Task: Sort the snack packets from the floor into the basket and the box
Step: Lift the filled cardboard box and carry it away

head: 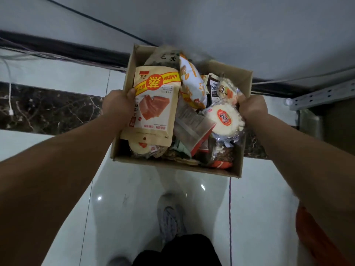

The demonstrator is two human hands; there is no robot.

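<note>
Brown cardboard box (pixel 172 164), open top, heaped with snack packets, held above the glossy white tiled floor (pixel 123 198). Left hand (pixel 117 104) grips the left wall, thumb over the rim. Right hand (pixel 253 107) is curled round the right wall. Beige pouch with yellow band (pixel 153 104) lies uppermost on the left. Grey sneaker (pixel 170 217) below.

Black trouser leg (pixel 178 250) at the bottom there, dark and plain, and just past it a grey knitted sneaker (pixel 170 214) with a paler rounded toe, with a second grey shoe (pixel 119 262) peeking in at the lower edge. On the right, a fold of bright orange cloth (pixel 315 239) sits beside the arm. Both forearms are bare all the way out to the left hand (pixel 117 104) and the right hand (pixel 252 108).
</note>
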